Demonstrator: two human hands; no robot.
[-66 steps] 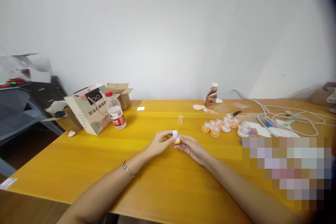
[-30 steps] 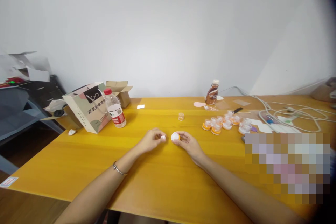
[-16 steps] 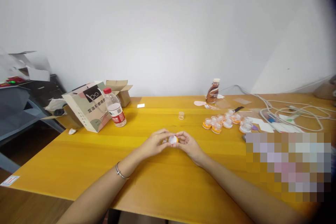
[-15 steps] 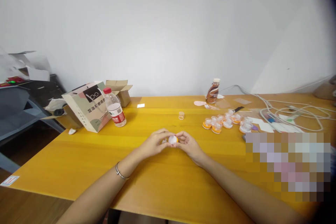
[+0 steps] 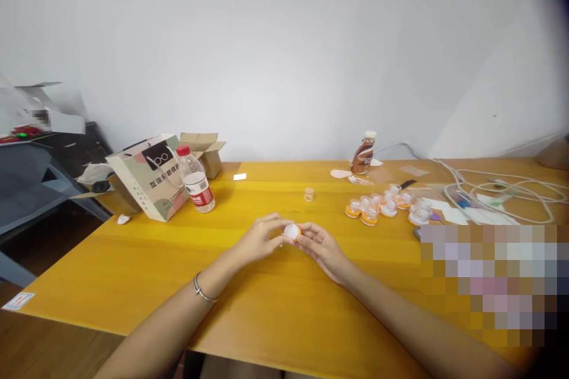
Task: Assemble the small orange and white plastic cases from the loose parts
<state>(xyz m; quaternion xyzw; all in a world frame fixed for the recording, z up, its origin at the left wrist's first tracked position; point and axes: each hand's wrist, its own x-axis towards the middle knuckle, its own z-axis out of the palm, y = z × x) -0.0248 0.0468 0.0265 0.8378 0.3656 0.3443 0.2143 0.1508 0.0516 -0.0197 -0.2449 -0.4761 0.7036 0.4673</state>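
Observation:
Between my two hands, above the middle of the table, is a small round white-and-orange cap [image 5: 292,232], its white face tilted toward me. My left hand [image 5: 263,241] pinches its left side with thumb and fingertips. From the right, the fingers of my right hand [image 5: 323,249] close on its orange edge. A small clear cup [image 5: 308,194] stands on the table beyond my hands. To the right sits a group of similar pieces [image 5: 368,213] with clear tops and orange or white bases.
On the left stand a red-capped water bottle [image 5: 198,186], a paper bag [image 5: 151,180] and an open cardboard box [image 5: 208,157]. A brown drink bottle [image 5: 363,154] is at the back, and white cables [image 5: 471,180] lie at the right. Blurred blocks cover the right front area.
My right-hand fingers have shifted along the cap's edge, and its white face is turned a little further left. Both hands still hold it. The view has moved slightly.

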